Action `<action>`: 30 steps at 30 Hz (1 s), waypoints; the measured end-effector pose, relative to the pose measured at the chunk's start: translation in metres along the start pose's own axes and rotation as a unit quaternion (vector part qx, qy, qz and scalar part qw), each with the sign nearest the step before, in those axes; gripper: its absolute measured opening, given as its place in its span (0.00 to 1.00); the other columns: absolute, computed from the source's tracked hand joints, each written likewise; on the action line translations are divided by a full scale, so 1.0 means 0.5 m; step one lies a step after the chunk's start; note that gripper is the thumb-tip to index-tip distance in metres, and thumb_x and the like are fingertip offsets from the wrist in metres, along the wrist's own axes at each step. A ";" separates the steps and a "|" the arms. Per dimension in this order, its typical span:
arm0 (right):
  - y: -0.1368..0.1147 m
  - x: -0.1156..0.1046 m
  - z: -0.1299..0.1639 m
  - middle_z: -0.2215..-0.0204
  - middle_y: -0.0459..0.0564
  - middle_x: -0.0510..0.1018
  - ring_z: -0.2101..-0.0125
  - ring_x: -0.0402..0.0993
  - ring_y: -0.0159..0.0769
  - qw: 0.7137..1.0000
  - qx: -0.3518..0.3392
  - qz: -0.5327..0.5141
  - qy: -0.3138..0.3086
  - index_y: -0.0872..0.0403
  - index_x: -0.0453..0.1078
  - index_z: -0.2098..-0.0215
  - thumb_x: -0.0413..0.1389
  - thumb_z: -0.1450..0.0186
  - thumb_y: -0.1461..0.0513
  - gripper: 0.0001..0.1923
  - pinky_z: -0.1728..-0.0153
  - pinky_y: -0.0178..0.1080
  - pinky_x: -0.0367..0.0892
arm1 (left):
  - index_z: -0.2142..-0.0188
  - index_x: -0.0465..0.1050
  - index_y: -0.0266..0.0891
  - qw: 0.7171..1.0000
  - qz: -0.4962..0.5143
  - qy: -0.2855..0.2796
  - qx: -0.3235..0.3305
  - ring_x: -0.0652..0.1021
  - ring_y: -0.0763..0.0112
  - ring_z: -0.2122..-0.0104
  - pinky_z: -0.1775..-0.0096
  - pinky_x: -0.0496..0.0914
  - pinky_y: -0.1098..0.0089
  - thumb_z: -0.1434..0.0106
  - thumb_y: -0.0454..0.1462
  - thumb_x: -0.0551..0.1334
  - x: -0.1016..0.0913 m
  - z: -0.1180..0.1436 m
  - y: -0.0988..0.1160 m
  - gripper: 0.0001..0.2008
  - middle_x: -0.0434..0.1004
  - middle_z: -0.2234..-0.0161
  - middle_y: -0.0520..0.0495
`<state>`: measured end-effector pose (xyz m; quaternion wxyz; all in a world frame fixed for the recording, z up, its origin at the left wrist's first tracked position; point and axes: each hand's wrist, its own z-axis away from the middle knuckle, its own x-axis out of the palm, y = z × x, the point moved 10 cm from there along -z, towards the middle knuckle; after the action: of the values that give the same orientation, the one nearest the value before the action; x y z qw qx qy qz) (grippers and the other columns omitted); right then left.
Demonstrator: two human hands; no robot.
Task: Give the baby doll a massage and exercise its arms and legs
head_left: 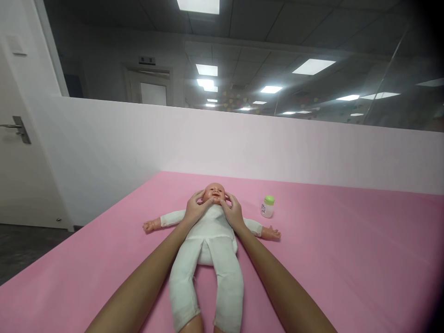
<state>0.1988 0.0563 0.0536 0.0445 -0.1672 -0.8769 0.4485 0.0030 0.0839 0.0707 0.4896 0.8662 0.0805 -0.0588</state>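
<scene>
A baby doll (211,226) with a white cloth body lies on its back, its head away from me and its arms spread out to both sides. My left hand (196,206) cups the left side of the doll's head, thumb on the chin and fingers curved along the cheek. On the opposite side, my right hand (232,210) holds the head the same way, its thumb near the mouth. Both forearms reach over the doll's sides. To the right of the doll's head stands a small jar (267,207) with a green lid, apart from my hands.
The doll and the jar rest on a pink padded surface (329,259). A low white wall (243,143) with glass above it runs along the back. At the left is a door (27,180) with a metal handle.
</scene>
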 end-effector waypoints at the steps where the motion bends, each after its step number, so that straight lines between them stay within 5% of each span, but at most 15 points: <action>1: -0.001 -0.001 0.000 0.45 0.56 0.77 0.44 0.73 0.48 1.000 -0.002 0.002 0.002 0.51 0.72 0.44 0.57 0.33 0.51 0.23 0.43 0.49 0.70 | 0.43 0.76 0.37 1.000 -0.001 -0.003 0.010 0.71 0.53 0.38 0.40 0.69 0.60 0.39 0.46 0.70 0.001 -0.001 0.002 0.27 0.73 0.39 0.37; 30: -0.004 0.000 0.000 0.45 0.57 0.77 0.45 0.74 0.47 1.000 -0.003 -0.001 0.002 0.53 0.73 0.44 0.56 0.32 0.51 0.22 0.44 0.48 0.70 | 0.44 0.76 0.37 1.000 -0.005 -0.005 0.022 0.72 0.55 0.39 0.41 0.70 0.59 0.35 0.46 0.66 0.002 -0.004 0.001 0.24 0.74 0.40 0.38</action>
<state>0.1983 0.0552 0.0549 0.0465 -0.1670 -0.8783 0.4455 0.0040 0.0857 0.0718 0.4701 0.8762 0.0812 -0.0676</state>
